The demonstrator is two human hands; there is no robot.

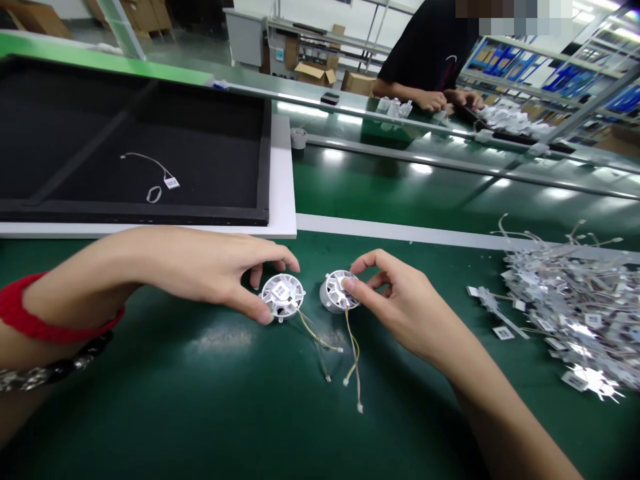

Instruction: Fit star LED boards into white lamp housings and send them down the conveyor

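Two small round white fans with thin wires stand side by side on the green tabletop (225, 400). My left hand (210, 270) curves around the left fan (283, 296), thumb at its near rim and index finger by its far rim. A square coded label sits on that fan's hub. On the right fan (339, 293), my right hand (395, 293) presses its thumb onto the top, with the index finger at the rim. Wires with small white plugs trail toward me from both fans.
A heap of wired flat parts with coded labels (580, 313) lies at right. At left is a black tray (210, 153) holding a wired label piece (171, 182) and a small ring (154, 194). Another white fan (299, 138) stands beyond. Across the bench, a person (430, 53) handles white parts.
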